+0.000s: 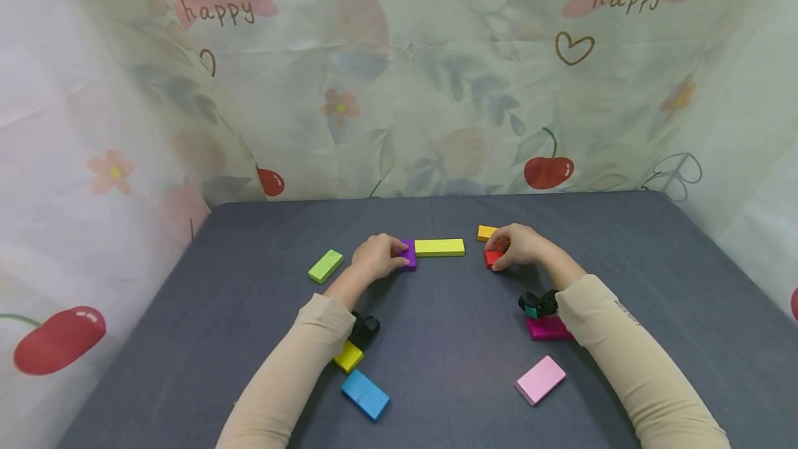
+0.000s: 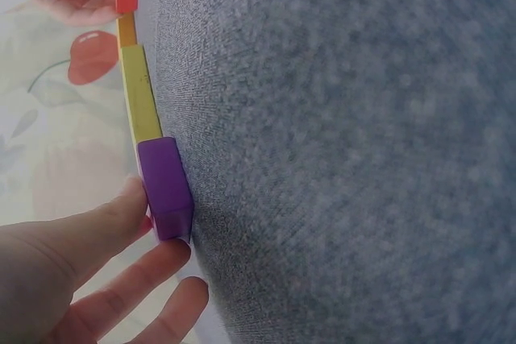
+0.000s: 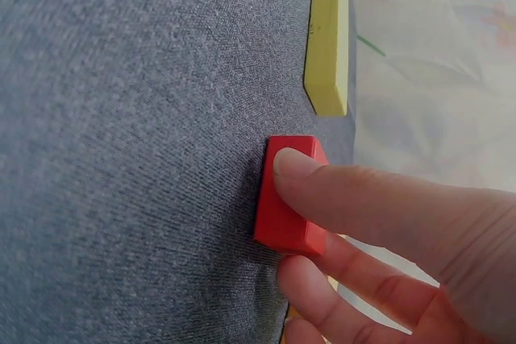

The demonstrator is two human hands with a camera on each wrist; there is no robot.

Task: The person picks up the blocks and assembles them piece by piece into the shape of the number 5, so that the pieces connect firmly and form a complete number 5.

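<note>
From here the hands are well apart, both toward the surface's far edge: the left hand (image 1: 376, 257) pinches a purple block (image 1: 409, 255) that touches the end of a long yellow block (image 1: 439, 248); the right hand (image 1: 524, 244) grips a red block (image 1: 491, 258), an orange block (image 1: 486, 233) nearer that edge; a lime block (image 1: 325, 266) lies closer to the left edge

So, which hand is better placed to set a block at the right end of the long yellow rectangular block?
Probably the right hand: it holds the red rectangular block near that end, while the left hand pinches the purple rectangular block at the opposite end of the yellow block.
</note>
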